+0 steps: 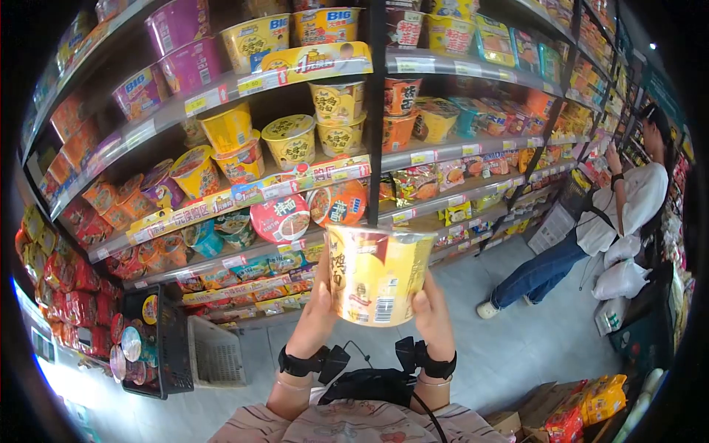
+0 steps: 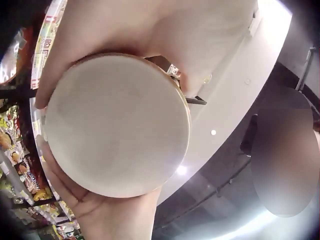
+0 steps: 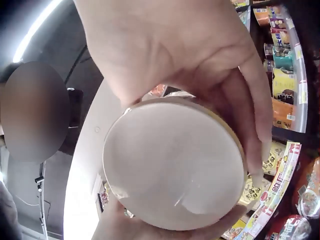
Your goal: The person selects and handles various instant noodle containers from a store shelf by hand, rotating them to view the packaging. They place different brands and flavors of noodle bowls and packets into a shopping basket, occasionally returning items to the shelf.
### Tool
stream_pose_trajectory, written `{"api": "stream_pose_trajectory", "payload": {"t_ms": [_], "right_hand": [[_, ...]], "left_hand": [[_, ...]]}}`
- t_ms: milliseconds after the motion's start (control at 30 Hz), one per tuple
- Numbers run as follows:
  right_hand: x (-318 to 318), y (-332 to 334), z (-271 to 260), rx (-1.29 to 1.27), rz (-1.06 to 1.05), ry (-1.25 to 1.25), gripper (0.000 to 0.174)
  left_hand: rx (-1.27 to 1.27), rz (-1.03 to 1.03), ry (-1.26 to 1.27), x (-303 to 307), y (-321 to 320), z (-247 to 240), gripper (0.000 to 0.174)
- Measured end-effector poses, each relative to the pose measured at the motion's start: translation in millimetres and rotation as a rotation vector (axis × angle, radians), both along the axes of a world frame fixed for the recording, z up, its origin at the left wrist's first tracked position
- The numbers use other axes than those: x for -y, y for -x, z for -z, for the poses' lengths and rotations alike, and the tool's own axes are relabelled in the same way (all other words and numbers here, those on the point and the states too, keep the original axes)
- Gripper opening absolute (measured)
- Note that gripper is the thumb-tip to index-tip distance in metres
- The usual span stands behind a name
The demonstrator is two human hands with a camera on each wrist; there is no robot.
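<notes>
A yellow instant noodle cup [image 1: 378, 277] is held up in front of the chest between both hands, its barcode side facing the head camera. My left hand [image 1: 316, 314] grips the cup's left side, and my right hand [image 1: 433, 314] grips the opposite side with its thumb against the wall. From below, both wrist views show the cup's plain white base [image 2: 117, 125]. The fingers [image 3: 250, 110] of the right hand curve round the side in the right wrist view. Most of the left fingers are hidden behind the cup in the head view.
Shelves of instant noodles rise ahead, with similar yellow cups [image 1: 289, 140] on a middle tier. A black basket [image 1: 173, 347] holding cups stands at lower left beside a grey basket [image 1: 216, 351]. Another person [image 1: 628, 199] stands to the right. Cartons and packets [image 1: 569, 413] lie at lower right.
</notes>
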State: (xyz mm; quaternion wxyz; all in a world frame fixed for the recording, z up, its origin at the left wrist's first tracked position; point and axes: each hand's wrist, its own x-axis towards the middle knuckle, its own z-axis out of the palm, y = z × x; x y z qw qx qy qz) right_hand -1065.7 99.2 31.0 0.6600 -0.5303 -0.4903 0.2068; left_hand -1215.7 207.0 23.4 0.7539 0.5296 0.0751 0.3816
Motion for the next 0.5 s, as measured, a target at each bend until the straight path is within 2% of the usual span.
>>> {"api": "stream_pose_trajectory", "payload": {"t_ms": [33,133,200,300,400,500], "right_hand": [[3.0,-2.2,8.2,-0.094,-0.032,-0.017,0.058],[9.6,-6.3,21.7,-0.293,-0.076,-0.013,0.053],[8.0,-5.5,9.7,-0.341,-0.028,0.069,0.050],[15.9,-11.7,1.5,-0.144,0.003,0.145,0.048],[13.7,-3.9,10.4,-0.146,-0.066,-0.072,0.048],[10.6,-10.5,14.3,-0.061,-0.128,-0.039,0.052]], "left_hand": [[0.072,0.023,0.079,5.0,-5.0,-3.3,0.066],[-0.010,0.148,0.260,6.7,-6.7,14.8,0.060],[0.007,0.061,0.200,9.4,-11.6,19.0,0.055],[0.057,-0.080,0.056,15.8,-17.0,2.5,0.055],[-0.061,-0.257,-0.142,30.7,-19.6,-10.9,0.050],[-0.080,-0.279,-0.095,24.3,-11.3,9.5,0.048]]}}
